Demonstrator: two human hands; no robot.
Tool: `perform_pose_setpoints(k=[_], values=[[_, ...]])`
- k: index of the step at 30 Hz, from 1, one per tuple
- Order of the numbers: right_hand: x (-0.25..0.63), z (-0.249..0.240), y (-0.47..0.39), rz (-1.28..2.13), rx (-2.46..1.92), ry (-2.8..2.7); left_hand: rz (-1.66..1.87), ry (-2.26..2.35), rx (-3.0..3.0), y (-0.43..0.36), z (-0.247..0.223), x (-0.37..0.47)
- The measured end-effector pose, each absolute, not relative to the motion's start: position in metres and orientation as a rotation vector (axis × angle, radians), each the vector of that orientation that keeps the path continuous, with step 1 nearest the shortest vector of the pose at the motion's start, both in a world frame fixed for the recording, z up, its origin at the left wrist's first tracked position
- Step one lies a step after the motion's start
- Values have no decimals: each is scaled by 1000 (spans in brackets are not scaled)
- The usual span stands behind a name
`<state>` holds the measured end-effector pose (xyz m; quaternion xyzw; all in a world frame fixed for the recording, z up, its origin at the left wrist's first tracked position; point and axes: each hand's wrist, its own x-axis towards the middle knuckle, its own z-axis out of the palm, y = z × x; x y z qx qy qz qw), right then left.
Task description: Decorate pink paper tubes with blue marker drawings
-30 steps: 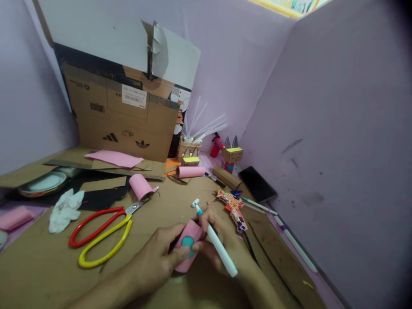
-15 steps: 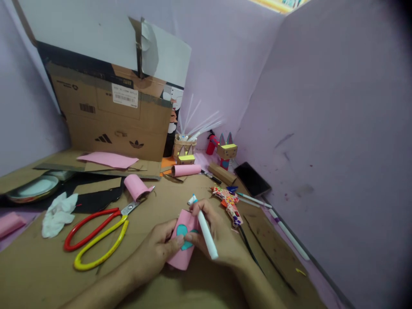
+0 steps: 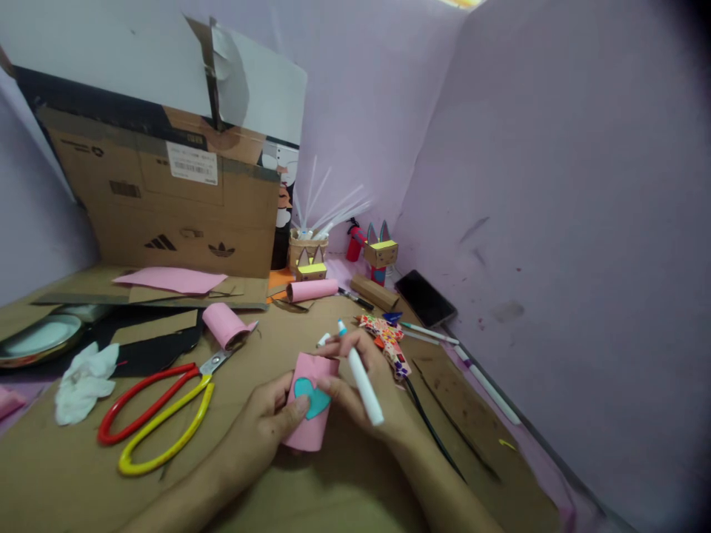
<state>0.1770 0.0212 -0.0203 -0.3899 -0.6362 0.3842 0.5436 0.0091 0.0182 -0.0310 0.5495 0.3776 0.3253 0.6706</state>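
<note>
Adidas-logo cardboard box [image 3: 244, 215] stands well beyond both hands, to the L. Brown cardboard sheet [image 3: 278, 326] lies under them, w/ red-and-yellow-handled scissors [image 3: 203, 381] on it, L of the L hand [image 3: 266, 414]. That hand grips the near-L side of a pink tube [image 3: 311, 435], thumb on its face. R hand [image 3: 389, 396] is half-curled opp., holding a white felt-tip marker [image 3: 364, 385] slantwise, turquoise end pointing away; its thumb reaches the tube too. Tube is btwn the hands, slightly tilted. On its face: turquoise heart [image 3: 315, 401], glued or inked, can't tell; both thumbs at its edges. Step in hand is prob. setting or checking the heart; next move calls for a steady L grip and, if inking, R wrist turned so the tip meets the tube.
</note>
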Motion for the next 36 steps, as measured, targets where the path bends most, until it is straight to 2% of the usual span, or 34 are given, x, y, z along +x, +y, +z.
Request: perform_pose_setpoints(k=[7,13,16,21,24,27,31,36], values=[[185,-21,26,1090,-722,-1163,792,770,855,19,-24,4],[179,-23,22,1594,-548,-1129,666,667,682,14,-15,4],[173,-24,20,1716,-549,-1087,638,676,686,12,-16,8],[176,-26,25,1541,-677,-1019,736,1024,950,30,-29,0],[179,-29,28,1353,-808,-1043,736,1479,1379,40,-30,-13],[175,-28,29,1289,-885,-1078,915,1740,1823,35,-20,-18],[164,-25,24,1306,-888,-1102,801,1584,1930,21,-11,-9],[156,-29,19,1241,-936,-1140,701,1137,1573,19,-24,4]])
